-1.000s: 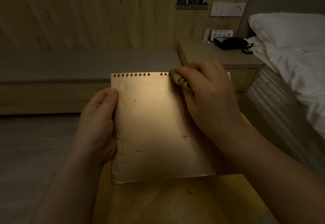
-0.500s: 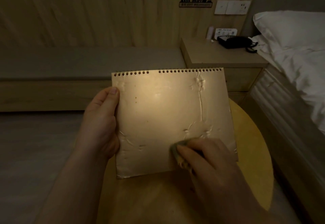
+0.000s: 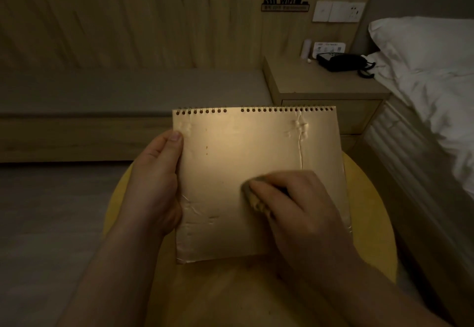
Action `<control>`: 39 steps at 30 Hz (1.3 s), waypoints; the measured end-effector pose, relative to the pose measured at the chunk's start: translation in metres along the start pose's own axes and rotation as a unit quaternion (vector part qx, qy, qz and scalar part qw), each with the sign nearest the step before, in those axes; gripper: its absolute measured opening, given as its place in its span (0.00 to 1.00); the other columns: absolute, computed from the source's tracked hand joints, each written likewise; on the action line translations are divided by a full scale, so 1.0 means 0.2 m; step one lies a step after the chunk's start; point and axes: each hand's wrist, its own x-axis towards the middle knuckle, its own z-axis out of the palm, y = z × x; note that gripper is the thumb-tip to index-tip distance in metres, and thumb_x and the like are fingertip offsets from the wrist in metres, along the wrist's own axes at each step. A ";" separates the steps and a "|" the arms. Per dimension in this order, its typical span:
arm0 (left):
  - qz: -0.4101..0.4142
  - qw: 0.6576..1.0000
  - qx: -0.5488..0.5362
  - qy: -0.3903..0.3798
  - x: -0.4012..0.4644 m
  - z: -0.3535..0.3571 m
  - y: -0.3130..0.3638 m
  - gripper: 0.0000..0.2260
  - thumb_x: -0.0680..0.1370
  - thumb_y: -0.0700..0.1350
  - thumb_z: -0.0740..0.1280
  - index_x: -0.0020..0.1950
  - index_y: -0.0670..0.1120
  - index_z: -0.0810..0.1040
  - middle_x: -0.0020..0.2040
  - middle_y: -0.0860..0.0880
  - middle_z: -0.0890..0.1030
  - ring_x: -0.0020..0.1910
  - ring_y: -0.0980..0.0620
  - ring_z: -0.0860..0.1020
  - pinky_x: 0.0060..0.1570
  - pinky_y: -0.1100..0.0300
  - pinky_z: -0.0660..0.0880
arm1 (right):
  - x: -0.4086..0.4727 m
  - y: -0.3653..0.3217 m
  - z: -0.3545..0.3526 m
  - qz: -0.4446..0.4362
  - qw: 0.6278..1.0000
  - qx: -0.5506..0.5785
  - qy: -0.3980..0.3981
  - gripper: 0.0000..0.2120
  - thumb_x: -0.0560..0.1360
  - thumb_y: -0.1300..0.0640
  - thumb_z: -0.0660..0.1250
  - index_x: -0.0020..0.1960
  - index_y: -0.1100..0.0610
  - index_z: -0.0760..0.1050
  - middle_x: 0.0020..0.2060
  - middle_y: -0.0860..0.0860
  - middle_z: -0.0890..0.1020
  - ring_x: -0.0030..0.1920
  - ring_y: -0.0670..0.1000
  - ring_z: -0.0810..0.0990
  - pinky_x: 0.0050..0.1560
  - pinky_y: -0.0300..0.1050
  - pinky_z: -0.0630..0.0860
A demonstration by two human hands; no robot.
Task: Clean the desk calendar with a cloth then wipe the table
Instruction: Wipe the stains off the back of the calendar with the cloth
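Observation:
A spiral-bound desk calendar [image 3: 230, 162] with a creased golden-brown cover is held upright and tilted above a round yellow wooden table [image 3: 369, 211]. My left hand [image 3: 156, 185] grips its left edge, thumb on the front. My right hand [image 3: 295, 206] presses a small bunched cloth [image 3: 250, 189] against the lower middle of the cover; most of the cloth is hidden under my fingers.
A wooden nightstand [image 3: 320, 88] stands behind, carrying a black telephone [image 3: 342, 62] and a small white bottle [image 3: 306, 49]. A bed with white bedding [image 3: 436, 75] runs along the right. A low padded bench [image 3: 115, 96] lines the wood-panelled wall. Grey floor lies to the left.
My right hand with the cloth went from the calendar's top edge down to its bottom right, then slid up and left toward the lower middle. The left hand kept its grip.

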 end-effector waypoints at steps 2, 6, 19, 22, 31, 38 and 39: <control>-0.003 1.000 -0.003 -0.004 0.00 0.01 0.00 0.16 0.86 0.45 0.61 0.43 0.50 0.85 0.37 0.53 0.87 0.34 0.58 0.84 0.30 0.62 0.79 | 0.12 0.02 0.01 -0.003 1.000 -0.008 0.029 0.15 0.82 0.59 0.64 0.62 0.65 0.82 0.52 0.61 0.83 0.54 0.57 0.77 0.54 0.44 0.71; 0.003 1.000 0.001 -0.012 0.00 0.02 0.00 0.18 0.86 0.45 0.60 0.43 0.50 0.86 0.38 0.52 0.87 0.36 0.57 0.85 0.31 0.61 0.80 | 0.33 0.05 0.03 0.000 0.998 -0.020 0.060 0.11 0.79 0.63 0.71 0.59 0.66 0.83 0.50 0.62 0.83 0.50 0.61 0.79 0.50 0.49 0.73; -0.007 1.000 -0.010 0.012 0.00 0.02 0.02 0.11 0.86 0.45 0.62 0.52 0.46 0.83 0.42 0.49 0.88 0.39 0.54 0.86 0.33 0.59 0.81 | 0.41 0.00 0.03 0.026 0.999 -0.018 0.014 0.10 0.77 0.67 0.73 0.58 0.63 0.84 0.47 0.59 0.81 0.48 0.59 0.77 0.45 0.52 0.72; -0.010 1.000 -0.017 0.022 0.00 0.02 0.03 0.10 0.86 0.45 0.62 0.53 0.45 0.82 0.40 0.50 0.88 0.37 0.55 0.86 0.32 0.60 0.81 | 0.30 -0.04 0.03 0.018 1.000 -0.007 0.000 0.11 0.77 0.65 0.73 0.60 0.63 0.84 0.48 0.58 0.82 0.48 0.57 0.77 0.45 0.47 0.73; -0.021 0.999 -0.016 0.038 0.01 0.00 0.03 0.10 0.86 0.45 0.62 0.54 0.45 0.82 0.41 0.50 0.88 0.37 0.55 0.86 0.32 0.59 0.80 | -0.22 -0.14 0.06 -0.004 0.999 0.025 -0.044 0.11 0.80 0.62 0.70 0.60 0.63 0.84 0.51 0.57 0.83 0.48 0.57 0.80 0.50 0.47 0.76; -0.025 0.999 -0.026 0.038 0.01 0.00 0.03 0.10 0.86 0.45 0.61 0.53 0.46 0.82 0.41 0.51 0.88 0.37 0.56 0.85 0.33 0.60 0.80 | -0.25 -0.14 0.08 -0.045 0.998 0.026 -0.036 0.09 0.82 0.62 0.69 0.60 0.63 0.83 0.52 0.56 0.81 0.47 0.56 0.78 0.51 0.46 0.75; -0.025 0.999 -0.027 0.035 0.01 0.01 0.02 0.10 0.86 0.44 0.61 0.52 0.46 0.82 0.41 0.51 0.88 0.37 0.56 0.85 0.33 0.60 0.80 | -0.22 -0.14 0.08 -0.045 0.998 0.027 -0.038 0.09 0.82 0.62 0.69 0.60 0.62 0.83 0.54 0.55 0.80 0.49 0.56 0.77 0.53 0.46 0.74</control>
